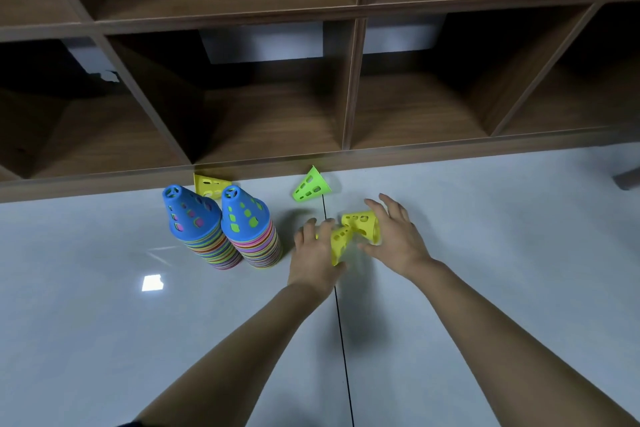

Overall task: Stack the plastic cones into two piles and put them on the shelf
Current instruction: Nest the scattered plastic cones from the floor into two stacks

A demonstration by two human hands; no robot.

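Observation:
Two tall piles of many-coloured cones, each topped by a blue cone, stand side by side on the floor: the left pile (197,225) and the right pile (250,225). My left hand (316,253) grips a yellow cone (338,242) lying on its side. My right hand (393,232) grips a second yellow cone (362,224), whose narrow end meets the first cone. A green cone (309,185) lies tipped over just beyond my hands. Another yellow cone (209,185) lies behind the piles against the shelf base.
A dark wooden shelf (353,87) with square open compartments fills the upper view, its base running along the pale tiled floor (485,218). A dark tile seam (341,319) runs between my forearms. A dark object (628,178) pokes in at the right edge.

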